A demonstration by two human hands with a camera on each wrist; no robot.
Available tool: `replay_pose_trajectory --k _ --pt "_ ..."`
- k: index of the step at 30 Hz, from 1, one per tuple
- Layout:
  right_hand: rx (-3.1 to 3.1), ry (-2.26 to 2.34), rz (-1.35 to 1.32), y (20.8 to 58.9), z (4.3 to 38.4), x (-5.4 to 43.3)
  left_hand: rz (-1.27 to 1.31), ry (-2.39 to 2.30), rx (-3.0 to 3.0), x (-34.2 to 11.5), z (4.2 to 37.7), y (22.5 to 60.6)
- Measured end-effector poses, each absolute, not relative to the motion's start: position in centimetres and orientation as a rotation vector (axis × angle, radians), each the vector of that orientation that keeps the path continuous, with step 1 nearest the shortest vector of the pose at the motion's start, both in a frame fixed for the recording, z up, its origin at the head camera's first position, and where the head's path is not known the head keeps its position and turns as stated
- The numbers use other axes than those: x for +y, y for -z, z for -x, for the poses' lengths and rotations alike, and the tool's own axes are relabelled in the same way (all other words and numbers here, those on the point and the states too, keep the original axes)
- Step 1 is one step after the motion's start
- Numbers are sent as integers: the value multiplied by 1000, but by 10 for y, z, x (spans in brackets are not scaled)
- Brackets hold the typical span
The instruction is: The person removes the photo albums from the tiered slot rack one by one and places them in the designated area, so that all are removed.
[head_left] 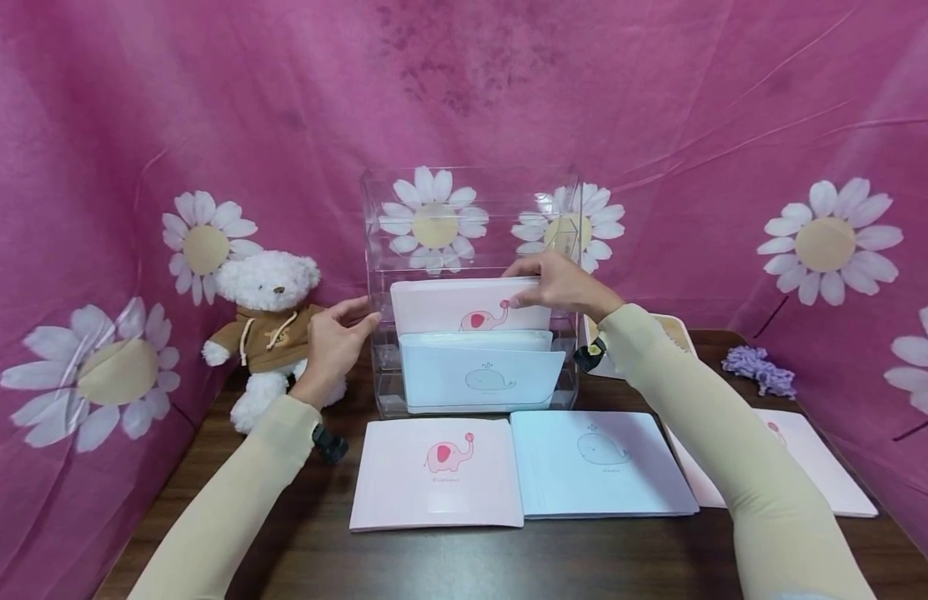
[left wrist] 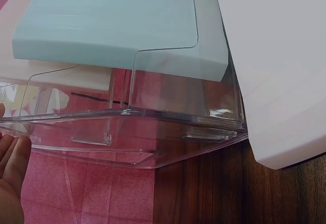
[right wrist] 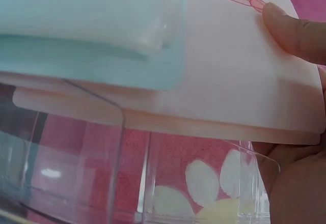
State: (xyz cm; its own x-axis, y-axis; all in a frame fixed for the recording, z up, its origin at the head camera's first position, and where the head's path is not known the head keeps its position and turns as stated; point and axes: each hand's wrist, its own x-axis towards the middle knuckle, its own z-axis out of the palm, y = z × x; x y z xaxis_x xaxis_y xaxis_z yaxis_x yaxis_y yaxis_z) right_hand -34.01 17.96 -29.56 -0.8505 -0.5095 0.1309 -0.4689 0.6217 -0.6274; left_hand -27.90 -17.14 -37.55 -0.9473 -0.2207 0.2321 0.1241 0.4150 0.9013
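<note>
Honestly, most of the work here sits in the right hand [head_left: 557, 287]. It's pinching the pink booklet [head_left: 433, 308] near the top right corner, thumb on the front cover and fingers tucked behind. That booklet stands upright in the clear rack [head_left: 387, 358], behind a blue booklet [head_left: 441, 375] whose top edge covers its lower half. Can't tell from these views whether the bottom edge sits flat in its slot.

The left hand [head_left: 332, 346] isn't clamped round anything, fingers pretty loose at the rack's left side. Whether they really press on the plastic, I can't tell. If not, I'd put them flat against it, since a light rack like that could probably skate around.

My advice: go gentle on that corner pinch, because one-corner handling likely tips the booklet or bends the cover. Line it up parallel with the blue booklet, so its pages don't snag the front one, and use steady pressure along the top edge, not a shove at one end. I'd also mind the right forearm, as it hangs over the flat blue booklet [head_left: 561, 483] and its neighbour on the table [head_left: 433, 567].
</note>
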Motion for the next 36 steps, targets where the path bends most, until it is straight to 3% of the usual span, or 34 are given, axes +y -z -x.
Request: replay_pose_trajectory --k 10,36 --pt "2693 1350 580 297 340 185 -18 1612 -2302 -172 281 377" --pt "2659 1713 527 300 336 183 -19 1535 -2326 -174 281 380"
